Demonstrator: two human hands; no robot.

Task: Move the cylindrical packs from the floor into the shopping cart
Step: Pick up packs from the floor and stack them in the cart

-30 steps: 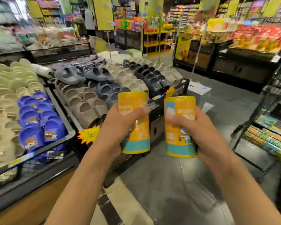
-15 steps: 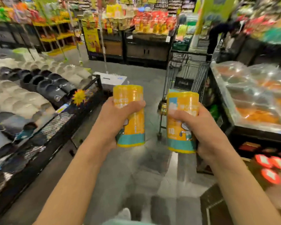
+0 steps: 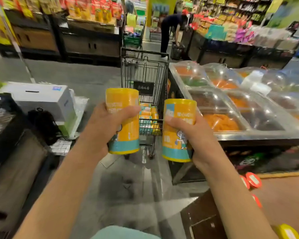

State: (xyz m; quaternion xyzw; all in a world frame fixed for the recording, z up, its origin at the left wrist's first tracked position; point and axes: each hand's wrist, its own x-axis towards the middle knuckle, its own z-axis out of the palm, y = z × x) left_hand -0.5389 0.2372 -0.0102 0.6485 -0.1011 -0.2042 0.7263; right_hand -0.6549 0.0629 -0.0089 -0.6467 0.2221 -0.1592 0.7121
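Note:
Two yellow cylindrical packs with teal bottom bands are held upright in front of me. My left hand (image 3: 104, 125) grips the left pack (image 3: 123, 99) around its middle. My right hand (image 3: 196, 135) grips the right pack (image 3: 177, 149) the same way. Just beyond them stands a black wire shopping cart (image 3: 145, 69), its basket straight ahead between the two packs. Several similar yellow packs (image 3: 148, 114) lie in the cart's bottom, partly hidden by my hands.
A counter of food trays under clear domed lids (image 3: 240, 100) runs along the cart's right side. A white box (image 3: 41, 99) and a black bag (image 3: 45, 125) sit on the floor at left. A person (image 3: 171, 31) bends over far behind the cart. Grey floor lies between me and the cart.
My view has swung right from the slipper display toward the cart, which is now nearer and centred. Both hands keep their grip on the packs.

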